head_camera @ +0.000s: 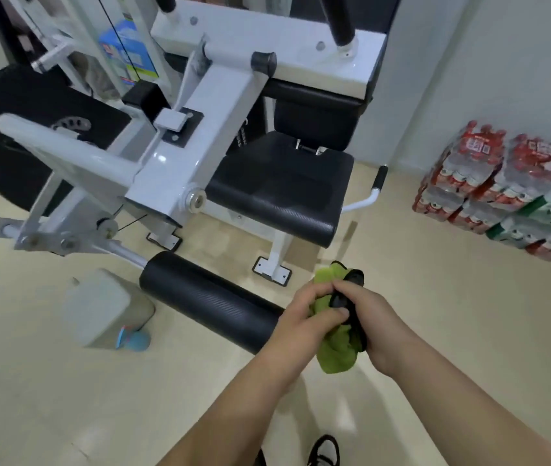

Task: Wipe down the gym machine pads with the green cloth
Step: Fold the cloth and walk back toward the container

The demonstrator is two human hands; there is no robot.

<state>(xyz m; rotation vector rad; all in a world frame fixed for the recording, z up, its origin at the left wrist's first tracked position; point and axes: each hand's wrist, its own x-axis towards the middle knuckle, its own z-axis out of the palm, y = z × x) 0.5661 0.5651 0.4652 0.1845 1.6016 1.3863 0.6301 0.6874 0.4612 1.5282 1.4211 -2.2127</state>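
A white gym machine point(180, 129) stands on the beige floor point(32, 398), with a black seat pad point(277, 186) and, lower in front, a black roller pad point(206, 297). Packs of bottles point(502, 190) are stacked at the right wall. Near the end of the roller, the left hand point(304, 307) and the right hand point(375, 327) are both closed around the crumpled green cloth point(336, 351), together with something black that I cannot identify.

You stand on a pale beige floor point(65, 398) that shines softly. A plain grey-white wall point(502, 62) rises to your right; shrink-wrapped bottle packs point(489, 183) are stacked at its foot. A grey bin point(102, 307) sits left.
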